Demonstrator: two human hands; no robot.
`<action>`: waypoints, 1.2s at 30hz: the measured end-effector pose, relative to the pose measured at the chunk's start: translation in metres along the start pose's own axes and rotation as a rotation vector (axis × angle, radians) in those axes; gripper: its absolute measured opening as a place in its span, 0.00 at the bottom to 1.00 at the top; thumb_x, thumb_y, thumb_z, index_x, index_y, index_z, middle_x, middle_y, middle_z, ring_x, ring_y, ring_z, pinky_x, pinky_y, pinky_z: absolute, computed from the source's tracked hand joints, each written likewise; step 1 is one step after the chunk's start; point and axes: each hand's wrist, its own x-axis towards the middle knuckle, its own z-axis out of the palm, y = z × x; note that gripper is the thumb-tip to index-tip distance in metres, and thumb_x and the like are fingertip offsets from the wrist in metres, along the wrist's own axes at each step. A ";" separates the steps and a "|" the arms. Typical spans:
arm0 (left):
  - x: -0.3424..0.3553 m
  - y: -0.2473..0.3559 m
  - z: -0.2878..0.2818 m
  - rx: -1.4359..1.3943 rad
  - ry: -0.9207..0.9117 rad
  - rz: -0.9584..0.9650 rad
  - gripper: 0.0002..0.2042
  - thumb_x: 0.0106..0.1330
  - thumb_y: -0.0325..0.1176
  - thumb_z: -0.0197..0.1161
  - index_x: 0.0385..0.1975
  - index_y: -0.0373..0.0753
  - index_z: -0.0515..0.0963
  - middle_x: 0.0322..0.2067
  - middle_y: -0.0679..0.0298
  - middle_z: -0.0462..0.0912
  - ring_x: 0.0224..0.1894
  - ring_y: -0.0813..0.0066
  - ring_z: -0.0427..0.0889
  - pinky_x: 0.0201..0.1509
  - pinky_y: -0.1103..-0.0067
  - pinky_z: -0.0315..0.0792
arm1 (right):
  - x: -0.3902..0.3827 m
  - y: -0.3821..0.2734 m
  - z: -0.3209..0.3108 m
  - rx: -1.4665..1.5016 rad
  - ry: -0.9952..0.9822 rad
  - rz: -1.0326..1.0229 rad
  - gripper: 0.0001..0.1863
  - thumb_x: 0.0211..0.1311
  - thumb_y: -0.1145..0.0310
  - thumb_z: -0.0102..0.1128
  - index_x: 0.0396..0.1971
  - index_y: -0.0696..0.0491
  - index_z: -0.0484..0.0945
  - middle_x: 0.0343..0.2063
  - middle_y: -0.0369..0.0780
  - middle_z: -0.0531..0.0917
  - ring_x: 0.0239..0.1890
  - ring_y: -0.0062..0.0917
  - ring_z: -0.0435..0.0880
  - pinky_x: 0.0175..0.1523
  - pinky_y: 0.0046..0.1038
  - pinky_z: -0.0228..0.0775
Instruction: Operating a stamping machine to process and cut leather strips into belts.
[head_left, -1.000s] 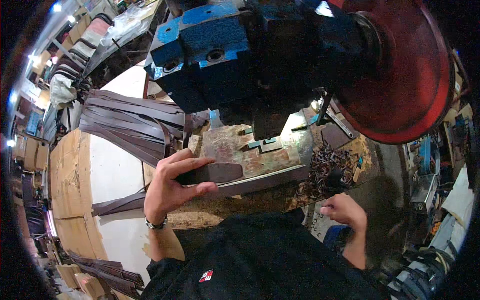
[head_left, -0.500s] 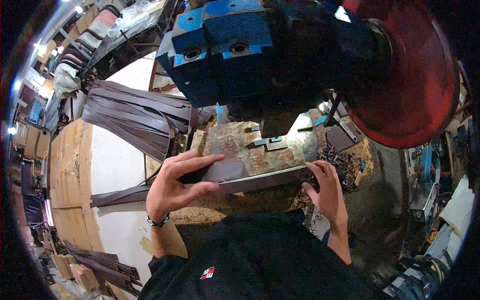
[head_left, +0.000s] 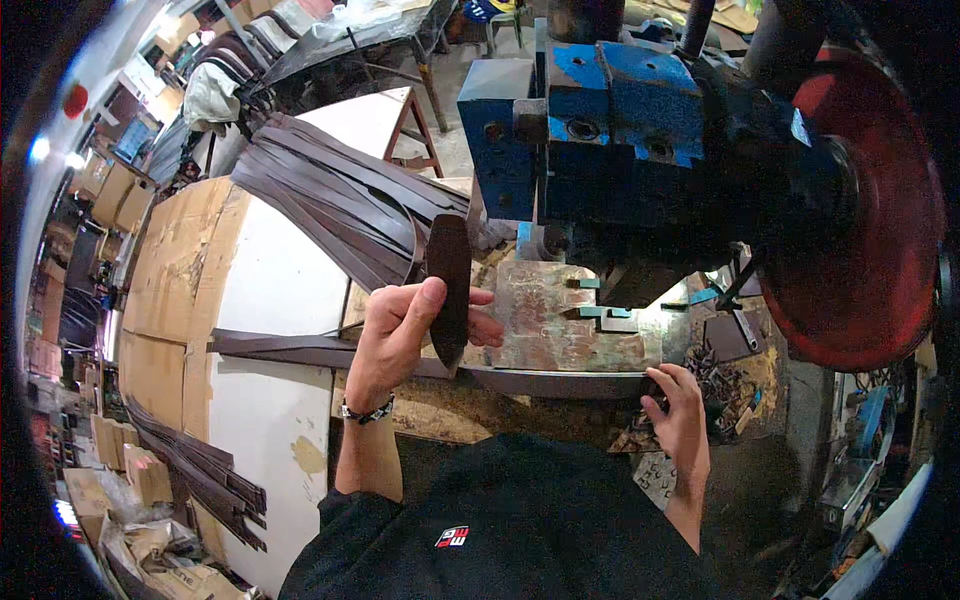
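Observation:
My left hand [head_left: 395, 335] pinches a dark brown strap piece [head_left: 451, 285] upright, thumb on its near face and fingers behind. Its upper end is rounded and its lower end tapers. Along the front edge of a worn metal plate [head_left: 530, 320] runs a long dark brown strap [head_left: 560, 383]; whether the raised piece joins it I cannot tell. At the plate's front right corner, my right hand [head_left: 680, 408] has its thumb and fingers closed around the right end of that strap. Small metal stops [head_left: 602, 313] sit on the plate, under the head of a blue press [head_left: 620, 130].
A red flywheel [head_left: 850, 250] stands at the right of the press. Dark scraps [head_left: 715, 385] are heaped beside the plate. On the left, a bundle of brown straps [head_left: 320, 190] and a single strap [head_left: 280, 345] lie over a white board [head_left: 270, 400]. More straps [head_left: 200, 465] lie lower left.
My left hand, previously spread beside a blurred strap piece at the plate, now holds a strap piece upright. My right fingers have closed on the long strap's end. The whole view has shifted.

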 end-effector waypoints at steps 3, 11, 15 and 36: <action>-0.002 -0.001 -0.001 -0.007 0.011 -0.006 0.28 0.82 0.45 0.43 0.47 0.18 0.78 0.35 0.46 0.88 0.37 0.62 0.90 0.43 0.71 0.85 | 0.002 -0.002 -0.003 0.009 -0.011 -0.019 0.24 0.56 0.72 0.69 0.55 0.51 0.80 0.55 0.45 0.78 0.59 0.44 0.76 0.64 0.42 0.69; 0.023 0.001 -0.067 0.202 0.699 0.205 0.20 0.79 0.41 0.52 0.52 0.27 0.78 0.44 0.52 0.87 0.44 0.69 0.85 0.53 0.79 0.76 | -0.001 0.008 0.001 -0.023 0.018 -0.075 0.25 0.52 0.72 0.71 0.54 0.50 0.80 0.56 0.44 0.77 0.60 0.43 0.75 0.65 0.41 0.68; 0.019 -0.024 -0.129 1.009 1.133 0.269 0.30 0.71 0.37 0.63 0.67 0.24 0.64 0.64 0.41 0.71 0.68 0.58 0.70 0.71 0.66 0.62 | 0.003 0.002 0.000 0.039 0.043 -0.120 0.24 0.54 0.71 0.71 0.53 0.50 0.81 0.56 0.43 0.77 0.62 0.42 0.74 0.67 0.41 0.66; 0.099 -0.123 0.060 0.857 -0.250 0.210 0.16 0.54 0.34 0.77 0.41 0.36 0.84 0.41 0.48 0.87 0.44 0.50 0.86 0.47 0.66 0.78 | 0.058 0.007 0.029 0.044 0.167 -0.077 0.27 0.62 0.65 0.68 0.60 0.57 0.75 0.60 0.53 0.76 0.64 0.50 0.72 0.69 0.43 0.64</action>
